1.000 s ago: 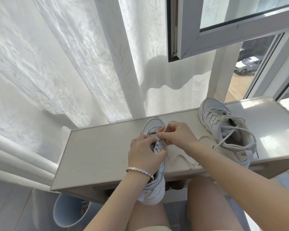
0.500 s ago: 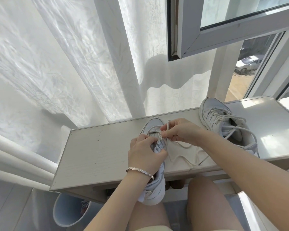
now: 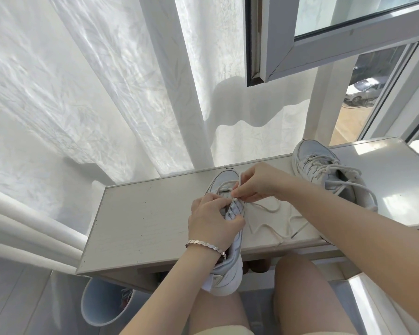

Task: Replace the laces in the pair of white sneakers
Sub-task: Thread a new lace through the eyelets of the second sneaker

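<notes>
A white sneaker [image 3: 228, 269] lies toe-away on the pale shelf [image 3: 143, 213], its heel hanging over the front edge above my knees. My left hand [image 3: 211, 221], with a silver bracelet at the wrist, grips the sneaker's upper around the eyelets. My right hand [image 3: 259, 182] pinches a white lace [image 3: 266, 209] at the eyelets near the toe; the lace's loose length trails in loops over the shelf to the right. The second white sneaker [image 3: 324, 172] stands laced at the shelf's back right.
Sheer white curtains [image 3: 107, 93] hang right behind the shelf. An open window frame [image 3: 288, 56] juts out overhead on the right. A pale blue bin [image 3: 102, 305] stands on the floor below the shelf's left end. My bare knees sit under the front edge.
My right hand has drawn the lace up and away from the eyelets toward the toe, and more loose lace now lies in loops on the shelf. My left hand has kept its grip.
</notes>
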Demonstrator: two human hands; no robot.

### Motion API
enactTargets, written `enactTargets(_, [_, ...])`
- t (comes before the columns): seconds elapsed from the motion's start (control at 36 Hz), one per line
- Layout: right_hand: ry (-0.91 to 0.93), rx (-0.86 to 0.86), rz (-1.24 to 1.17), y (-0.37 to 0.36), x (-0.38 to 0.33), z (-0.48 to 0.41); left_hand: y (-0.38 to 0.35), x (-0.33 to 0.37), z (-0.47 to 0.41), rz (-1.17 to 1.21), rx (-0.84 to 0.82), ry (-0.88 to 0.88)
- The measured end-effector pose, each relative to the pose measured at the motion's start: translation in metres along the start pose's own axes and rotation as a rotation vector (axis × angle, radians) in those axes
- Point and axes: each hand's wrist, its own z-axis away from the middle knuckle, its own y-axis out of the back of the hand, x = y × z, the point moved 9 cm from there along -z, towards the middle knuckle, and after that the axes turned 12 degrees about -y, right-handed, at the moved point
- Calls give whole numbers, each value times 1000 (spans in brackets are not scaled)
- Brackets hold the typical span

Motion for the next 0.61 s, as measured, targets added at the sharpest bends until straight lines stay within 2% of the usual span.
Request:
enactTargets(0.28, [330,163,-92,5,7,12,0,0,0,21,1,7])
enactTargets(0.61, [185,62,-75,-1,13,3,-4,0,2,17,-30,24])
